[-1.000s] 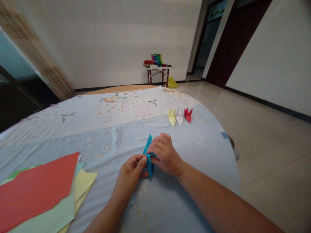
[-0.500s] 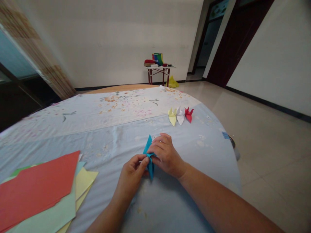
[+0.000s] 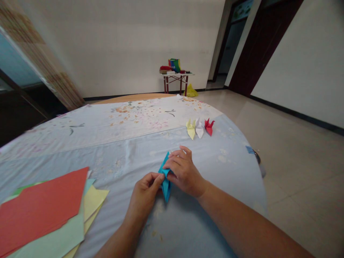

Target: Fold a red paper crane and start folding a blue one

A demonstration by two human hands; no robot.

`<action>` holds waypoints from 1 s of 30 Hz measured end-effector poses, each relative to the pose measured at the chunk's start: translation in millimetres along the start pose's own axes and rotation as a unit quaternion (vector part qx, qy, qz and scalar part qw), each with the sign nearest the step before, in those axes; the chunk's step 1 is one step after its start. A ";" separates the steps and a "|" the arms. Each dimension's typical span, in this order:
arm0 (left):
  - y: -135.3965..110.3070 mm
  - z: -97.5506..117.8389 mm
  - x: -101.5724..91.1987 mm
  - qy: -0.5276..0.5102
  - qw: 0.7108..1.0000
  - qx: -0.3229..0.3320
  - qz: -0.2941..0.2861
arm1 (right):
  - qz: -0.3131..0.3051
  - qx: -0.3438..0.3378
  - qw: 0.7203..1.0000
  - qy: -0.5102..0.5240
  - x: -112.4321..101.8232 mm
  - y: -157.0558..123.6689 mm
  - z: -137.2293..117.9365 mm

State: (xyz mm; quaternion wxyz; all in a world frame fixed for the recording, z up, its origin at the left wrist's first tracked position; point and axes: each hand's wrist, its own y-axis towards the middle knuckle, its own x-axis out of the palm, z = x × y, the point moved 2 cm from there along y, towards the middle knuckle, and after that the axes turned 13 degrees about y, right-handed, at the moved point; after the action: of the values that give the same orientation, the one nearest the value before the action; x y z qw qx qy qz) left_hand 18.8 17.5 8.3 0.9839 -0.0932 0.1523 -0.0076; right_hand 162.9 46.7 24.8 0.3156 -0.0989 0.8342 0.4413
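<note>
A folded piece of blue paper (image 3: 166,188), long and pointed at both ends, is held between my two hands just over the tablecloth. My left hand (image 3: 147,186) pinches its left side between thumb and forefinger. From the right, my right hand (image 3: 184,170) grips its middle, where a small flap stands out, and its fingers hide part of the upper half. Beyond my hands stand three folded paper cranes: a pale yellow one (image 3: 191,129), a white one (image 3: 199,129) and a red one (image 3: 209,127).
A stack of coloured paper, with a red sheet (image 3: 45,211) on top, lies at the left. The round table wears a blue and white floral cloth (image 3: 107,154). Against the far wall stands a small side table (image 3: 177,74) with items on it.
The blue paper has turned slightly in my hands, its lower tip wider to view and its upper tip now more covered by my right fingers. The cranes and stack are unmoved.
</note>
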 end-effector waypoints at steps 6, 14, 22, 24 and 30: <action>-0.3 0.7 0.1 0.000 1.000 0.007 -0.003 | 0.019 0.005 1.000 -0.002 -0.2 -0.4 -2.5; 3.3 -1.4 -1.4 0.006 1.000 0.002 -0.015 | 0.020 0.031 0.999 -0.020 -1.7 -0.9 0.4; 6.4 -5.6 -2.1 -0.120 0.991 -0.048 -0.036 | 0.102 0.086 0.984 0.115 -8.5 -3.6 6.1; 6.2 -4.1 -2.7 -0.153 0.986 -0.063 -0.024 | 0.165 0.169 0.951 0.199 -6.4 -5.6 14.5; 4.2 1.1 -3.6 -0.155 0.987 -0.049 -0.017 | 0.057 0.392 0.772 0.498 15.0 -8.0 28.3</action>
State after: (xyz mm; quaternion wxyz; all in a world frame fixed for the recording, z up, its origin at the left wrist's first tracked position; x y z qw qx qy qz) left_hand 15.6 22.0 9.6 0.9896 -0.1438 -0.0033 -0.0025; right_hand 167.2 66.3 -1.4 -0.1582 -0.1246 0.9794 -0.0175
